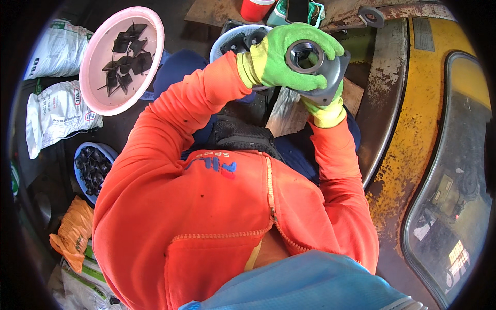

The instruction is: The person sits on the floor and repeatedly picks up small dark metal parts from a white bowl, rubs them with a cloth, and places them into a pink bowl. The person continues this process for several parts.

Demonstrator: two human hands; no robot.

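In front of my chest, at upper right, I hold a dark grey flanged part with a raised round collar and a flat plate with a small corner hole. My left hand, in a green glove with a yellow cuff, wraps over its top, fingers bent around the collar. My right hand, also gloved, supports the part from below; most of its fingers are hidden behind the plate. Under my left wrist stands a pale blue basin with black parts in it, partly covered by my arm.
To the left are a pink basin holding several black angular pieces, white sacks, a blue tub of dark parts and an orange bag. A rusty yellow machine body closes off the right. A red container and teal basket stand ahead.
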